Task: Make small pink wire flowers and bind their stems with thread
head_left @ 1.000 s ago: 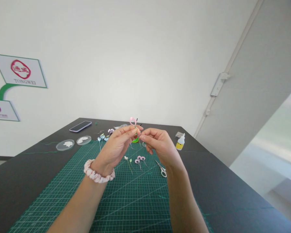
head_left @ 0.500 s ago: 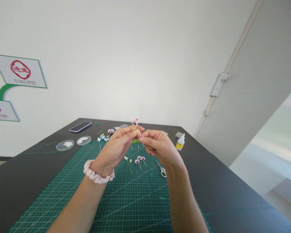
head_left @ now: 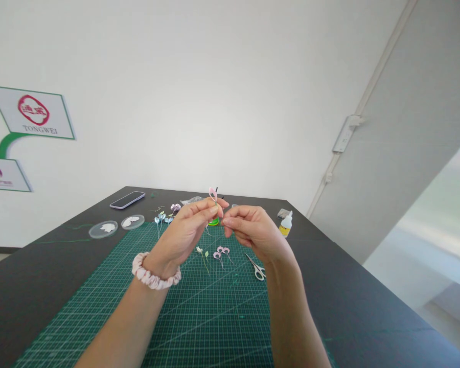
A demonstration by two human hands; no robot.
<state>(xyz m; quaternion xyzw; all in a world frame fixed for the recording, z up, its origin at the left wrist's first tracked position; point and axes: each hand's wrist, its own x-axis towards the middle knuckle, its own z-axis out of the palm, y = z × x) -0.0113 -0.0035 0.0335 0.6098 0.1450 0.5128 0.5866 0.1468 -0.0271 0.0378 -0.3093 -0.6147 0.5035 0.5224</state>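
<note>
A small pink petal-like flower (head_left: 213,193) stands upright above my left hand (head_left: 191,225), whose thumb and fingertips pinch it just below the petal. My right hand (head_left: 256,230) is closed in a pinch just right of the left fingertips; what it holds, if anything, is too small to make out. Below the hands, several purple flowers (head_left: 221,251) on thin stems lie on the green cutting mat (head_left: 210,317). A white flower (head_left: 199,250) with a green stem lies beside them. White-handled scissors (head_left: 258,271) rest near my right wrist.
Behind my hands is a bright green round item (head_left: 214,222), partly hidden. Blue flowers (head_left: 160,219) lie at the mat's far left edge. Two clear dishes with white pieces, one nearer (head_left: 92,233), and a phone (head_left: 128,200) are left. A glue bottle (head_left: 285,225) stands right.
My right hand has shifted slightly right, and its lower fingers have curled in. The pink flower has turned a little in my left fingers, which stay in place.
</note>
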